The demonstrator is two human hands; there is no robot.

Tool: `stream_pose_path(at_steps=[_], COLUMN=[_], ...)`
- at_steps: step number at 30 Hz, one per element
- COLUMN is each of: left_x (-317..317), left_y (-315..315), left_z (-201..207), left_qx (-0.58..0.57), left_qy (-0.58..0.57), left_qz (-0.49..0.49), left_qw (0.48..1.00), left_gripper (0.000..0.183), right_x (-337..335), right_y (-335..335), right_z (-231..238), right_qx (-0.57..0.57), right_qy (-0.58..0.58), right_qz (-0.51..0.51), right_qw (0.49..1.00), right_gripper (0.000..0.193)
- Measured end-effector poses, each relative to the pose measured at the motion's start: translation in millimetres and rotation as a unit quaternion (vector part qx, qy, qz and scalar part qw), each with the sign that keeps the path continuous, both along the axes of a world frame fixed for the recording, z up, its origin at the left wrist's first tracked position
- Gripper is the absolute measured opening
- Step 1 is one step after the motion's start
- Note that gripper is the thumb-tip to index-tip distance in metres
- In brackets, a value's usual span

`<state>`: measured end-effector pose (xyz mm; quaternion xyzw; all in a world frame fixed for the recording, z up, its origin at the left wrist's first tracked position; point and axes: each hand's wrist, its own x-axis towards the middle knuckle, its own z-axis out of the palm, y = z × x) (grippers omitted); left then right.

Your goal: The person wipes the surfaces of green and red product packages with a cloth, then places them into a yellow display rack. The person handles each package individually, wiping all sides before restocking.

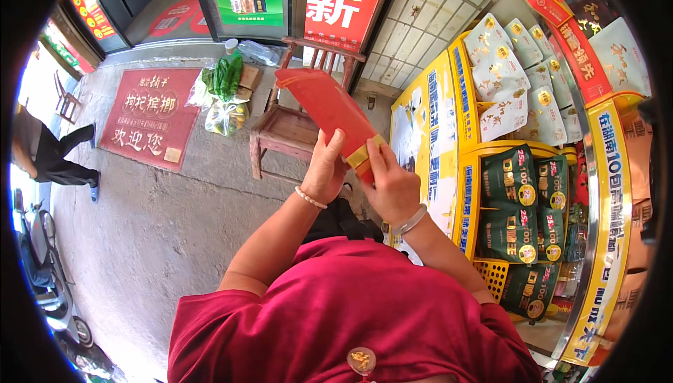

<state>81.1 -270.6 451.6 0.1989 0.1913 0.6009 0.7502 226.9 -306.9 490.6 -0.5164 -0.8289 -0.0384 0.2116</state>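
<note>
Both my hands hold a flat red packet (336, 106) with a gold band near its lower end. It is tilted, its far end pointing up and to the left. My left hand (324, 169), with a beaded bracelet at the wrist, grips its left edge, thumb on top. At the gold end is my right hand (394, 185), with a pale bangle at the wrist, its fingers closed on the packet. The packet's underside and some of my fingers are hidden. Just beyond it stands a wooden chair (286, 129).
To the right, a yellow display stand (468, 165) carries green packets (508, 232) and white pouches (494, 67). Plastic bags of green vegetables (226, 80) lie beside a red mat (148, 113). A person (52, 148) walks at the left, near a parked scooter (59, 292).
</note>
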Motion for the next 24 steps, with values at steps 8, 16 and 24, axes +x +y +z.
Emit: stream_pose_path(at_steps=[8,16,24], left_x=[-33.4,-26.1,-23.5], left_y=[10.6,-1.9,-21.6], left_z=[-26.4,-40.8,-40.1], left_qx=[-0.113,-0.115,-0.116], left_qy=[-0.127,-0.125,-0.112], left_qz=[-0.085,-0.085,-0.138], left_qw=[0.982,0.982,0.977], left_gripper=[0.055,0.048,0.049], right_x=[7.6,16.7,-4.3], right_y=[-1.0,18.5,26.8], right_z=[22.1,58.6,32.9], right_qx=[-0.115,-0.159,0.051], right_qy=[0.081,0.460,0.089], right_qz=[0.099,0.084,0.074], right_qw=[0.985,0.870,0.992], right_gripper=[0.057,0.048,0.049])
